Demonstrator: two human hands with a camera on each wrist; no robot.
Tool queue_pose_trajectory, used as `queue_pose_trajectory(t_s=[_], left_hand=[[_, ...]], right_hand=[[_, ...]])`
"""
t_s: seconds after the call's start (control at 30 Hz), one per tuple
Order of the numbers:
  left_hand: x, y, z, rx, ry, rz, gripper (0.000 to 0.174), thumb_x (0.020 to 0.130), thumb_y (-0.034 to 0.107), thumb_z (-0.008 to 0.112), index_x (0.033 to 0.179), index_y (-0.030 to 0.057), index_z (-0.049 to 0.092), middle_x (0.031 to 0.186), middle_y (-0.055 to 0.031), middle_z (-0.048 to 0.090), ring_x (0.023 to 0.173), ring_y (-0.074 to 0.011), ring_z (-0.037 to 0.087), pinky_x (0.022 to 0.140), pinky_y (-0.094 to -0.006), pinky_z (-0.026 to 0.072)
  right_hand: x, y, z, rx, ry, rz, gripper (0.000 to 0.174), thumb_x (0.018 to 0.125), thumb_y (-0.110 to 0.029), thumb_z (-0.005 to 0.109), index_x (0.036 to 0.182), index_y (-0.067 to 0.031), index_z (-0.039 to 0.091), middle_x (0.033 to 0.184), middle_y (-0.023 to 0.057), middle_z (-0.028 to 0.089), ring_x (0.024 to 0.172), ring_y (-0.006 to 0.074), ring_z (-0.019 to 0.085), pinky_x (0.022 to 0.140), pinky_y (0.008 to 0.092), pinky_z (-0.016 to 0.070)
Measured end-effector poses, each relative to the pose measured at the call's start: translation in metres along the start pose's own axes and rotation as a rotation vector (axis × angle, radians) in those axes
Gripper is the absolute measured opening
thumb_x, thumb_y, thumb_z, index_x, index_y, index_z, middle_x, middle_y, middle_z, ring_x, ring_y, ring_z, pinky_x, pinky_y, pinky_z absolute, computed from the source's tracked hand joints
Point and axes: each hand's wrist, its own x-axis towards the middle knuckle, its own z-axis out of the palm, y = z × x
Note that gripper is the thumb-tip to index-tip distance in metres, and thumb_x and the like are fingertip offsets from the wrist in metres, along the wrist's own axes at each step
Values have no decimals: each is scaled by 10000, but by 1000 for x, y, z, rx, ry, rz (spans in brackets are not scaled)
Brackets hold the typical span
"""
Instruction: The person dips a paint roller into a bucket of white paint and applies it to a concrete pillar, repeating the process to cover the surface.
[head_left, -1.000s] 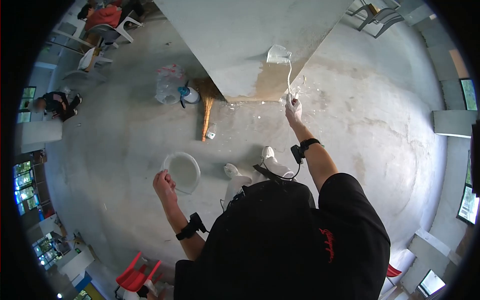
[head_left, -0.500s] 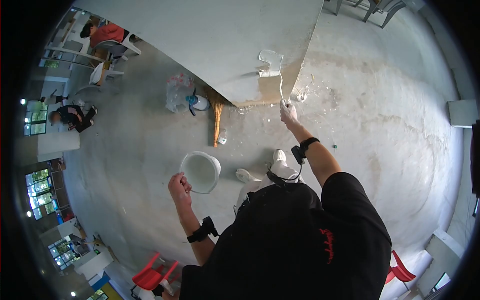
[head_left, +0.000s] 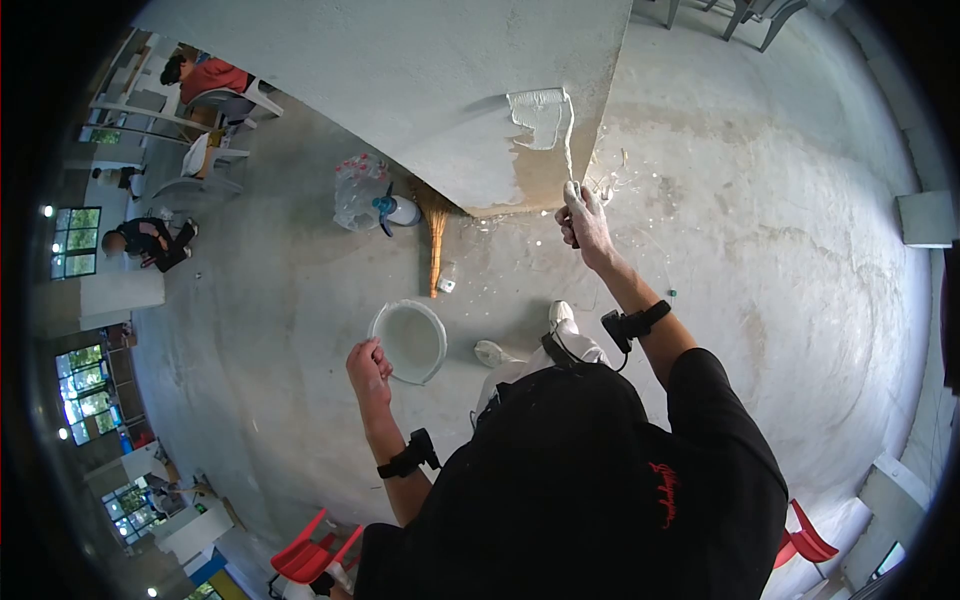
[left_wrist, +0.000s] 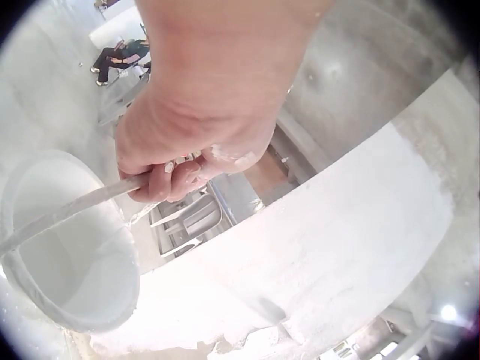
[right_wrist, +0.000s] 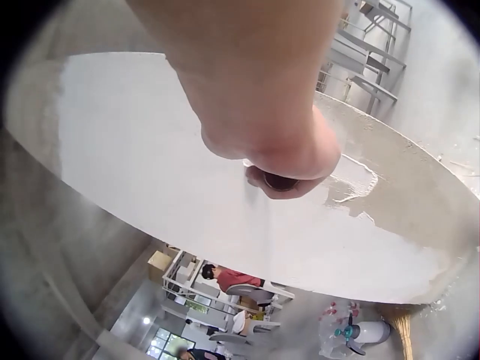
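Note:
My right hand (head_left: 585, 225) grips a paint roller (head_left: 538, 97) by its handle. The roller lies against the wall (head_left: 420, 100), at the top of a wet white patch (head_left: 540, 130) just above a bare brownish strip. In the right wrist view the dark handle end (right_wrist: 279, 181) pokes out of the curled fingers. My left hand (head_left: 369, 372) holds a white bucket (head_left: 441, 325) by its bail handle (left_wrist: 75, 210). The fingers are curled round that handle, with white smears on the skin. Pale liquid (head_left: 410, 340) shows inside the bucket, which hangs beside my legs.
At the wall's foot lie a broom (head_left: 437, 245), a pump spray bottle (head_left: 404, 211) and a clear plastic bag (head_left: 360, 190). White splashes dot the floor near the corner. Red chairs (head_left: 305, 550) stand behind; people (head_left: 215, 80) sit at the far left.
The roller has moved up the wall over the last half second, the right hand with it. The head view has shifted, so the bucket appears further right. Both hands keep their hold.

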Motion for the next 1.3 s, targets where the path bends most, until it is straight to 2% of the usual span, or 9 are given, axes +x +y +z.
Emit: queue_pose_trajectory(t_s=[0.27, 0.47, 0.53, 0.57, 0.83, 0.97, 1.2, 1.27, 1.3], left_hand=[[-1, -3, -1, 12, -23, -3, 98, 810, 108, 555, 757, 57, 491, 569, 25, 381, 413, -66, 302, 414, -244, 251], [-1, -4, 1, -2, -16, -29, 71, 812, 94, 548, 789, 52, 495, 573, 17, 393, 403, -72, 303, 395, -240, 247], [0, -7, 1, 8, -19, -45, 66, 812, 89, 547, 801, 47, 498, 573, 17, 393, 404, -73, 306, 388, -238, 247], [0, -7, 1, 6, -17, -41, 66, 812, 89, 547, 801, 47, 498, 573, 17, 393, 404, -73, 306, 388, -238, 247], [-2, -10, 2, 20, -79, -16, 80, 808, 101, 556, 800, 41, 503, 567, 22, 390, 405, -71, 304, 395, -237, 250], [-5, -10, 6, 38, -80, -8, 84, 809, 105, 556, 798, 40, 503, 564, 24, 388, 406, -71, 307, 398, -235, 253], [-9, -8, 8, 24, -66, -7, 86, 816, 107, 550, 790, 47, 495, 564, 25, 384, 412, -71, 304, 398, -241, 247], [-12, -8, 5, 19, -57, -16, 85, 816, 106, 549, 791, 47, 494, 564, 24, 385, 412, -71, 305, 396, -242, 245], [-11, -10, 4, 18, -69, -15, 88, 816, 107, 552, 790, 47, 493, 564, 23, 385, 410, -72, 305, 393, -241, 243]], right_hand=[[30, 34, 5, -47, 30, -43, 422, 943, -499, 391, 767, -116, 416, 544, -26, 395, 390, 64, 354, 337, 225, 299], [60, 80, -1, -139, 100, 3, 435, 931, -444, 427, 803, -37, 512, 542, 21, 446, 465, 127, 459, 440, 308, 366], [80, 109, -4, -274, 128, -123, 377, 932, -484, 411, 791, -135, 419, 534, -41, 379, 384, 71, 356, 329, 244, 286], [82, 113, -5, -272, 125, -126, 377, 932, -484, 411, 791, -135, 419, 534, -41, 379, 384, 71, 356, 329, 244, 286], [63, 94, -5, -95, 69, 179, 419, 929, -503, 399, 818, -100, 438, 552, -15, 406, 404, 91, 391, 339, 265, 321], [57, 82, 3, -125, 98, 197, 424, 930, -502, 396, 808, -97, 434, 555, -16, 395, 408, 90, 381, 342, 268, 323], [30, 28, 22, -62, 12, 2, 409, 932, -487, 398, 792, -104, 414, 558, -28, 364, 412, 77, 349, 354, 247, 316], [39, 37, 25, -78, 6, -40, 407, 933, -483, 397, 791, -102, 413, 562, -27, 368, 418, 75, 355, 359, 244, 318], [57, 62, 21, -174, -7, -250, 407, 932, -482, 396, 785, -102, 415, 562, -25, 372, 420, 80, 363, 361, 249, 325]])
